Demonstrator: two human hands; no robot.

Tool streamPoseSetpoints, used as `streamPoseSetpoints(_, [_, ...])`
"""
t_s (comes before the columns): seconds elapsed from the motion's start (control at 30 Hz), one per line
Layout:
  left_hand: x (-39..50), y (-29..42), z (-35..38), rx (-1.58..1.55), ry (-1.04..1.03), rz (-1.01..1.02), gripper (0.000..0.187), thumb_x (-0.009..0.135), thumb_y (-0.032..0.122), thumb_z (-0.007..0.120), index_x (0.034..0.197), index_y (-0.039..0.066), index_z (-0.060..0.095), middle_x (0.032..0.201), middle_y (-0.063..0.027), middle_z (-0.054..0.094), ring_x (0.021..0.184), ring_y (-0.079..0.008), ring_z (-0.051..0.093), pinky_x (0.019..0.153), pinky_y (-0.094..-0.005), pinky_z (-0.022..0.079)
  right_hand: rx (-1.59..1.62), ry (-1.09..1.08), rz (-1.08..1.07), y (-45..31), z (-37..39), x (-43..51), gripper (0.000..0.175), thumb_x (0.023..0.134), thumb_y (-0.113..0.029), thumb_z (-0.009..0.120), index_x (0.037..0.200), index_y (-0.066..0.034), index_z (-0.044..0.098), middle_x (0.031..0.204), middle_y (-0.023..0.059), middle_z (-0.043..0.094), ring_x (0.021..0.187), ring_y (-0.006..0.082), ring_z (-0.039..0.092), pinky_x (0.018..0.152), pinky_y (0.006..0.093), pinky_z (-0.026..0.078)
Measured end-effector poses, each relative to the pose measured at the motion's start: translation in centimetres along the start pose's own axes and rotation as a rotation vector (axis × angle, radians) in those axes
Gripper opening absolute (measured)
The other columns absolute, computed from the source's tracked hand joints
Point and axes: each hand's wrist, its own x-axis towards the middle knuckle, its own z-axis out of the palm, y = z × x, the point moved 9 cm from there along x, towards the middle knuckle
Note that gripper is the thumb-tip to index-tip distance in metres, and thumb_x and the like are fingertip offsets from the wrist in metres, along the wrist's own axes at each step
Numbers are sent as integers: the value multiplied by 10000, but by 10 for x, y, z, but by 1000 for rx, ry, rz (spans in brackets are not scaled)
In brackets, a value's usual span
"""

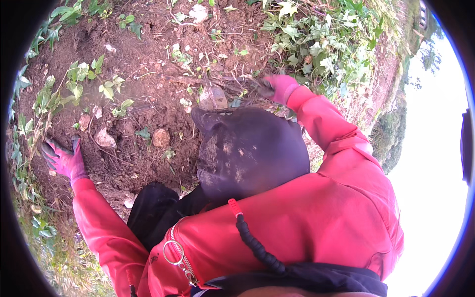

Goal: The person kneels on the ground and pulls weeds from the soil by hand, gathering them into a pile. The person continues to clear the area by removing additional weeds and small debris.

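My left hand (63, 156), in a pink glove with dark fingertips, is at the left over brown soil (122, 156). Its thumb and fingers are spread apart beside thin stems of a leafy vine (41, 107); no held thing shows between them. At the upper right, my right hand (276, 88), gloved the same way, has its fingers curled close to dry stems (237, 78). Blur hides whether it grips them. Between my arms a soil-smeared dark knee (256, 152) covers part of the ground. A stone (213, 98) lies just above the knee, with a stem across it.
Dense ivy-like leaves (319, 48) grow at the upper right. Several stones lie in the soil, among them a pale one (105, 138) and a rounded brown one (161, 137). Dry grass (70, 274) is at the lower left. Trees (389, 137) and bright sky show at the right.
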Motion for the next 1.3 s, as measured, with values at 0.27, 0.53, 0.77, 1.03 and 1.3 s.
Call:
streamPoseSetpoints(0.27, [7, 5, -5, -28, 14, -17, 1016, 648, 633, 682, 1451, 201, 234, 1463, -147, 265, 1331, -340, 270, 1086, -483, 223, -284, 276, 314, 69, -58, 79, 924, 706, -400, 707, 1437, -192, 182, 1350, 193, 428, 1125, 350, 530, 912, 431, 453])
streamPoseSetpoints(0.53, [5, 3, -8, 23, -102, -97, 1069, 598, 523, 762, 1450, 183, 213, 1475, -124, 251, 1340, -332, 255, 1095, -471, 220, -392, -411, 193, 174, 132, 9, 292, 753, -166, 636, 1032, -90, 676, 1080, 155, 639, 996, 337, 615, 823, 407, 493])
streamPoseSetpoints(0.77, [1, 0, -3, 6, -91, -92, 1113, 552, 504, 796, 1444, 172, 218, 1486, -130, 227, 1348, -334, 246, 1097, -479, 201, -295, 160, -30, -34, -57, 3, 519, 805, -359, 589, 1254, -129, 467, 1015, 131, 624, 914, 324, 622, 746, 444, 498])
streamPoseSetpoints(1.03, [8, 3, -9, 11, -111, -100, 1151, 523, 493, 801, 1450, 165, 202, 1491, -138, 221, 1358, -334, 230, 1108, -478, 181, -211, 687, 337, -73, -276, 97, 574, 857, -171, 528, 1403, -154, 352, 1456, 152, 314, 1072, 286, 590, 845, 454, 498])
streamPoseSetpoints(1.3, [4, 1, -11, 24, -108, -89, 1133, 491, 513, 810, 1417, 170, 255, 1492, -138, 216, 1354, -345, 229, 1108, -490, 179, -218, 303, -5, -69, -140, 77, 443, 911, -436, 405, 932, -81, 670, 903, 167, 663, 886, 353, 628, 792, 448, 490])
